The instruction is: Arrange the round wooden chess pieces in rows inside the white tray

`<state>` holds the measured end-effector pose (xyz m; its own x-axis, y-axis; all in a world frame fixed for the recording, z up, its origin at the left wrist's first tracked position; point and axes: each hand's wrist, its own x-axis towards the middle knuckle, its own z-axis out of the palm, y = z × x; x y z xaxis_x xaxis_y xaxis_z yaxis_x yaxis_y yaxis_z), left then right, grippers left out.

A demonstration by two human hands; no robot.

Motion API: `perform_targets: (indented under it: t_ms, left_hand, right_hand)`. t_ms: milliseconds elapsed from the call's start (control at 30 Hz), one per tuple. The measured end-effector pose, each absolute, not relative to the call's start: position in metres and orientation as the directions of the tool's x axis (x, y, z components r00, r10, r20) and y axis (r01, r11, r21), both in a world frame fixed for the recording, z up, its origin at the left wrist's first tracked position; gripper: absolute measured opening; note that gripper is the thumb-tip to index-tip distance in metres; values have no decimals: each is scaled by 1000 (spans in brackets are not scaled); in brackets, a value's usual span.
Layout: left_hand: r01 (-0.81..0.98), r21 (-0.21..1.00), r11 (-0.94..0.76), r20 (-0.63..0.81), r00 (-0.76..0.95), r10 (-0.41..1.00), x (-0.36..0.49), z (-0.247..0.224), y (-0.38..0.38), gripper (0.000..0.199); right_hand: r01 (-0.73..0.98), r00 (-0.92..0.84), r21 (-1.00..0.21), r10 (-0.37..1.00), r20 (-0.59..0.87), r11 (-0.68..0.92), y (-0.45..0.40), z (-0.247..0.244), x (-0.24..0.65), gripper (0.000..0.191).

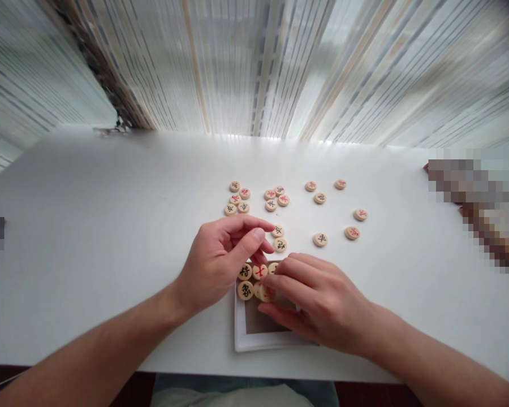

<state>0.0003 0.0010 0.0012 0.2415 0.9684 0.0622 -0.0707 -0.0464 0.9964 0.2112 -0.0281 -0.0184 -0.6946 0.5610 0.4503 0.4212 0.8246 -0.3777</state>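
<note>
My right hand [318, 299] is over a shallow white box [271, 341], its thumb and fingers pinching a round wooden Chinese chess piece [268, 293] with a red character. Part of another piece shows under it. Inside the box's far left part lie a black-marked piece [245, 272], a red-marked piece [260, 272] and a second black-marked piece [245, 290]. My left hand [227, 254] hovers by the box's far left corner, loosely curled with fingers apart and nothing visible in it. Its fingertips are close to two loose pieces, one of them a black-marked piece [280, 245].
Several red and black chess pieces are scattered on the white table [110, 226] beyond the box, including a cluster around a red piece [235, 199] and a stack [352, 233] at right. Striped curtains [237, 68] hang behind. Blurred-out objects [475, 181] stand at the right edge.
</note>
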Motion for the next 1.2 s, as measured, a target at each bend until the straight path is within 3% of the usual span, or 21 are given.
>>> perform_targets:
  t_ms: [567, 1200]
  left_hand:
    - [-120, 993, -22, 52, 255, 966, 1, -2, -1, 13]
    - [-51, 998, -43, 55, 247, 968, 1, 0, -1, 14]
  right_hand:
    - [385, -745, -348, 510, 430, 855, -30, -18, 212, 8]
    - [385, -741, -326, 500, 449, 863, -29, -22, 209, 12]
